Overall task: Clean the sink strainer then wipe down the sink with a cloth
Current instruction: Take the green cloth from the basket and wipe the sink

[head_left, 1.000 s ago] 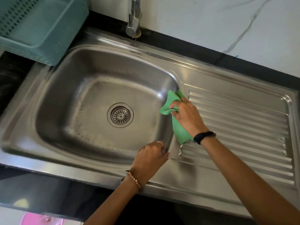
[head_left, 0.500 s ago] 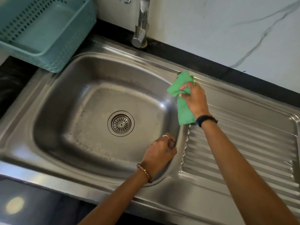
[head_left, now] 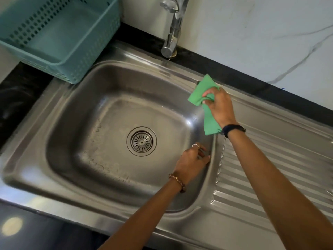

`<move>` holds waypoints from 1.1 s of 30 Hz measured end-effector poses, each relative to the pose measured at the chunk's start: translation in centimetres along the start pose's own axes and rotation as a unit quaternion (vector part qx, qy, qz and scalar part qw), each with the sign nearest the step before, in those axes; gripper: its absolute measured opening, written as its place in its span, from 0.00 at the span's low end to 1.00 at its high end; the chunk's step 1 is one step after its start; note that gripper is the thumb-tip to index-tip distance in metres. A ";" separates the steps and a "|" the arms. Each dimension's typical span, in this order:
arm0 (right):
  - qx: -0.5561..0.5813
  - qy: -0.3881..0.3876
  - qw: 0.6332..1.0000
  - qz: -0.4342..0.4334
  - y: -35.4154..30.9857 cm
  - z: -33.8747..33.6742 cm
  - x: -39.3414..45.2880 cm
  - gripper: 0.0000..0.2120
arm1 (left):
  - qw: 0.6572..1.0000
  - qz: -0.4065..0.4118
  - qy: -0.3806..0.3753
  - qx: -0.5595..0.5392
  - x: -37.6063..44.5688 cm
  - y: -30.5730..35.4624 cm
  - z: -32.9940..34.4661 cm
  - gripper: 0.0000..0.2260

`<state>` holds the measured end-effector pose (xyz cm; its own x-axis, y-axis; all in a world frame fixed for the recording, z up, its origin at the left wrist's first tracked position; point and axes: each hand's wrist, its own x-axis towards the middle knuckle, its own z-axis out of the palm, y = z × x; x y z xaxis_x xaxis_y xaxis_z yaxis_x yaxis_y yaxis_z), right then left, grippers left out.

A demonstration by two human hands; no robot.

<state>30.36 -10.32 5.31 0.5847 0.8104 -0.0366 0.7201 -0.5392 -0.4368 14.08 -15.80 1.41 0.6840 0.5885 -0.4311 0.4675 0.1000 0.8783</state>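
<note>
At sink's far right corner: right hand (head_left: 219,105) pinches green cloth (head_left: 209,107)
Near right wall: left hand (head_left: 191,162), fingers loosely curled, touching the sink (head_left: 72,98) wall

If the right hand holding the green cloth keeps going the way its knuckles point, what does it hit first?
The right hand, gripping the green cloth, points up and left along the sink rim. It would likely cross the rim's back corner first, then approach the faucet base, though depth is hard to judge.
</note>
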 end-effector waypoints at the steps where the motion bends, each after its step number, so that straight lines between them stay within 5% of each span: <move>1: -0.001 -0.007 1.000 -0.014 -0.9 0.4 1.0 0.09 | 1.000 0.002 -0.002 -0.006 0.3 0.0 -0.3 0.09; 7: -0.014 -0.028 0.994 -0.103 -6.4 3.1 4.3 0.10 | 0.999 -0.009 0.030 -0.029 2.3 -0.6 -3.9 0.13; 16: 0.045 -0.100 0.977 -0.183 -21.0 10.5 8.6 0.15 | 0.978 -0.048 0.202 -0.005 1.9 -3.8 -15.5 0.13; 23: 0.289 -0.144 0.946 -0.003 -26.5 13.8 5.3 0.15 | 0.945 -0.056 0.322 -0.025 -4.6 -5.3 -21.2 0.12; 28: 0.369 -0.148 0.917 0.038 -28.4 15.0 0.2 0.11 | 0.906 -0.038 0.417 -0.069 -8.3 -5.9 -23.8 0.15; 33: 0.453 -0.202 0.867 0.049 -28.9 15.4 -4.6 0.12 | 0.893 0.045 0.441 0.075 -9.4 -5.7 -27.8 0.26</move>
<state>1.16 5.05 4.27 0.3155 0.8836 -0.3461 -0.0224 -0.3576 -0.9336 -10.58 0.35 6.23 0.0467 0.9985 0.0287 0.5475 -0.0496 0.8353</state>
